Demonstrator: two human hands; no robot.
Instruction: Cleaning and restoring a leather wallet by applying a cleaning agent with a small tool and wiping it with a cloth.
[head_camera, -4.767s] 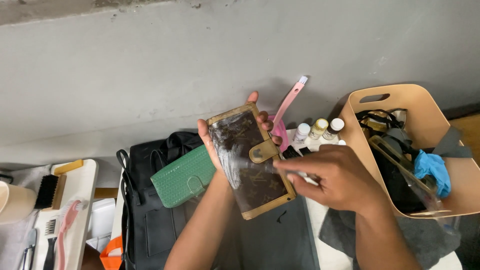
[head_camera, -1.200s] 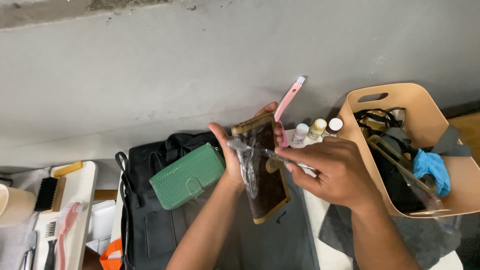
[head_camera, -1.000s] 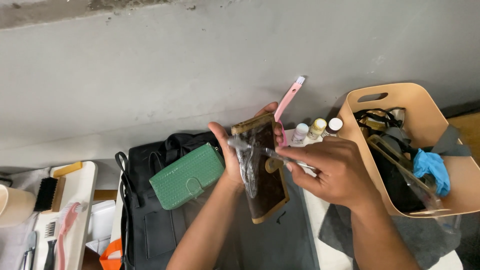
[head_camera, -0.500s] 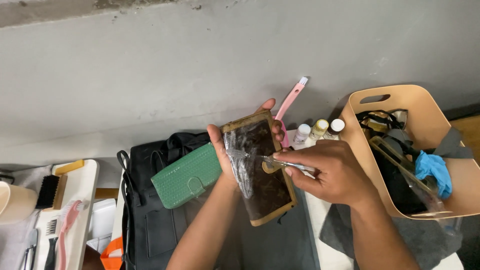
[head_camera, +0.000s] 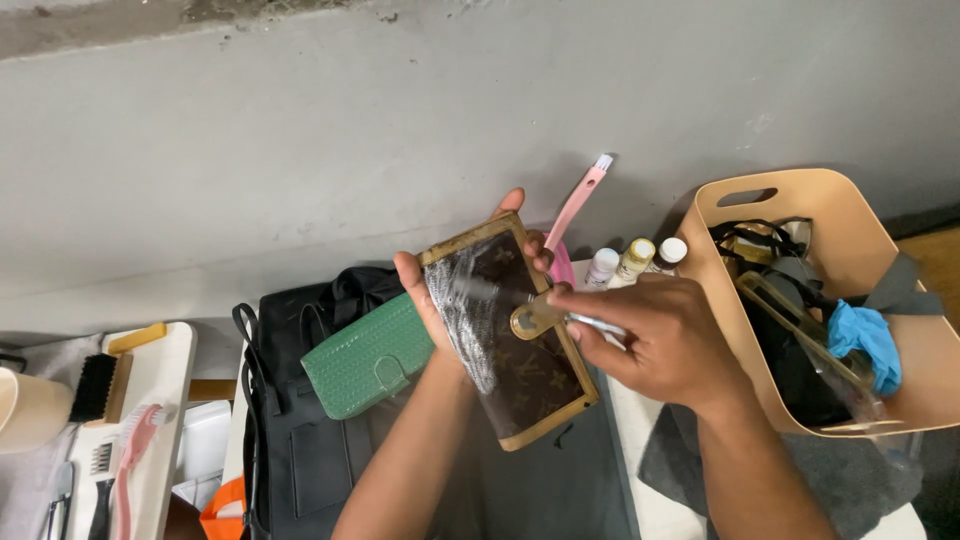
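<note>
— What is the left hand (head_camera: 432, 300) doing?

— It holds a brown wallet (head_camera: 510, 330) with tan edging up in front of the grey wall, fingers wrapped round its back and thumb side along the left edge. The wallet is tilted, its face toward the camera, with a whitish smear across the upper left part.

— And the right hand (head_camera: 655, 335)?

— Its grip is pinched on a thin brush (head_camera: 490, 291), the tip resting on the wallet's face near the tan clasp tab. The fingers are curled tight round the handle.

— Where does all this sit?

— Above a black bag (head_camera: 300, 440) lying on the table. A green textured wallet (head_camera: 367, 355) rests on that bag, just left of the held wallet and partly behind the left hand.

— Anything to the right?

— A tan basket (head_camera: 860, 240) holding dark straps and a blue glove (head_camera: 865, 335). Three small bottles (head_camera: 635, 262) stand just beside it, and a pink brush (head_camera: 580, 205) rises behind the wallet.
</note>
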